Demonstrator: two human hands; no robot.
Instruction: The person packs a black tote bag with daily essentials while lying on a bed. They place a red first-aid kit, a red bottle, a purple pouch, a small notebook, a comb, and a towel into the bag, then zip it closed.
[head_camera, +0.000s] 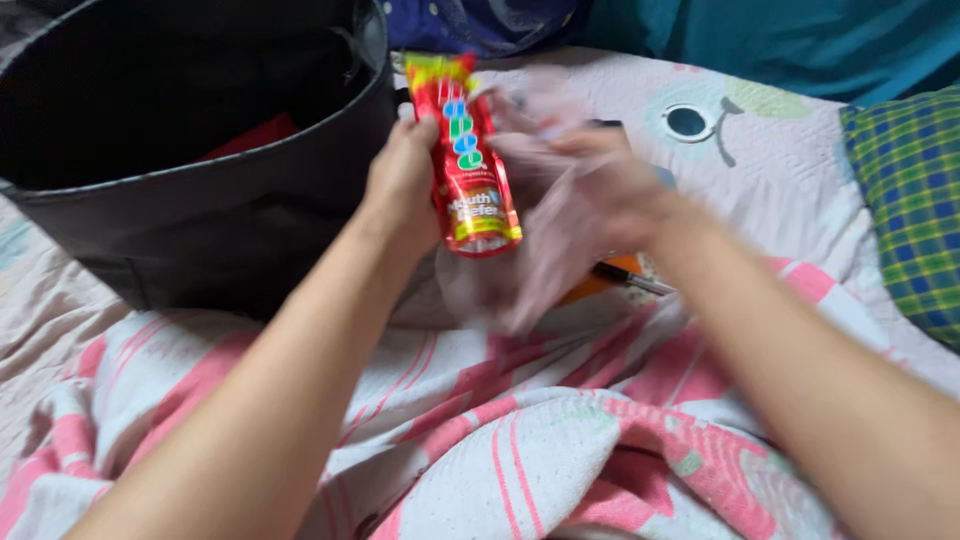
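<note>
Head view: pink-striped towel (560, 450) over patterned bedsheet (780, 170), black bin (200, 220) alongside.

Bed (780, 150) with pale printed sheet, black bin (200, 230), striped towel (560, 440)

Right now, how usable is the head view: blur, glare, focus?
Head view: right hand is motion-smeared, with a thin see-through film blurred around it; left hand and red sachet are fairly sharp; black bin interior is dark; lighting even, no harsh glare.

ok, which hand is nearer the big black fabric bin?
Left. The left hand, gripping a red snack packet, sits right beside the black fabric bin; the blurred right hand is farther off.
</note>
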